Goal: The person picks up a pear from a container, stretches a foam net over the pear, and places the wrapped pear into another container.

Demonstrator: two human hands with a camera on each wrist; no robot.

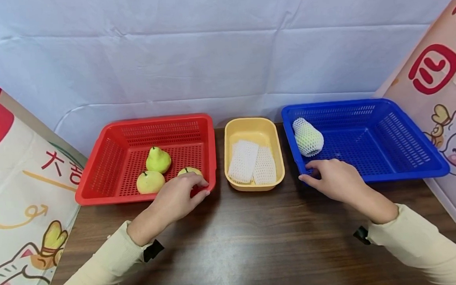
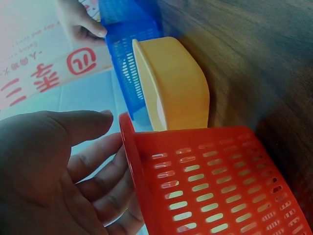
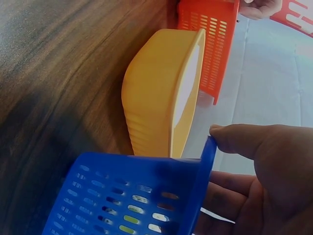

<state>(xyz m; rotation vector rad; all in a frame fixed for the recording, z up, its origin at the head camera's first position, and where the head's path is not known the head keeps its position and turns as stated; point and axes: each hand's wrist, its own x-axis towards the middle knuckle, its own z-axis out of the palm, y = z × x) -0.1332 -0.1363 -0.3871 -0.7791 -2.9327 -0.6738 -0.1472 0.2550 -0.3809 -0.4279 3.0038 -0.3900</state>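
Step in hand, by judgement: netting, one piece seemingly done; next move would call for bringing a bare round fruit (image 1: 150,182) and a foam net (image 1: 245,161) together. Hands: left hand (image 1: 179,194) loosely curved at the rim of the red basket (image 1: 110,200), left of the yellow tub (image 1: 254,187), seemingly holding nothing; right hand (image 1: 339,180), thumb at the rim of the blue basket (image 1: 402,176), right of the tub, whether gripping cannot be told. Contents: red basket, a green pear (image 1: 158,160) and two round fruits; yellow tub, at least two nets; blue basket, one netted fruit (image 1: 308,138) by the wall nearest the tub.
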